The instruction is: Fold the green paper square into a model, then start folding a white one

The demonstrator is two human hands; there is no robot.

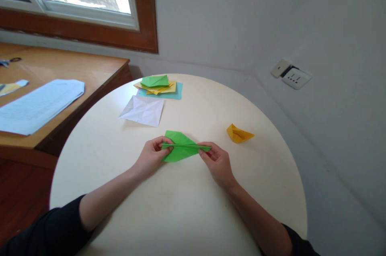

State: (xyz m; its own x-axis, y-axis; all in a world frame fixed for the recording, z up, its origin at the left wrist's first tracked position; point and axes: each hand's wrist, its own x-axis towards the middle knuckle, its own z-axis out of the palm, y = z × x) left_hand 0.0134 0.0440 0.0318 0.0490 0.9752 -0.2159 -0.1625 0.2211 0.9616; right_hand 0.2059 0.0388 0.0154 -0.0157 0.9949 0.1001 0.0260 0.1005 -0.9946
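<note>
Centrally on round cream table (pixel 181 207), smooth and matte: green paper (pixel 181 147), folded into flat pointed wedge with crisp raised ridge along top edge, tapering toward 3 o'clock. Left hand (pixel 150 157) pinching blunt end at 9 o'clock, thumb and fingertips closed on paper. Right hand (pixel 218 163) pinching narrow tip at 3 o'clock, fingers likewise clamped on ridge. Dark sleeves at both forearms near bottom edge. At 2 o'clock from green paper, well apart: small orange paper boat (pixel 239 133), angular, sitting alone. At 11 o'clock, near: white sheet (pixel 142 110), square, creased with diagonal fold lines, lying flat. Farther at 12 o'clock, by table rim: stack of coloured papers (pixel 159 87), teal sheet beneath, yellow pieces over it, green folded piece topmost. At 9 o'clock, beyond table: glossy wooden desk (pixel 75 71) bearing pale printed sheet (pixel 36 105). On grey wall at 2 o'clock: white socket plate (pixel 296 78).
</note>
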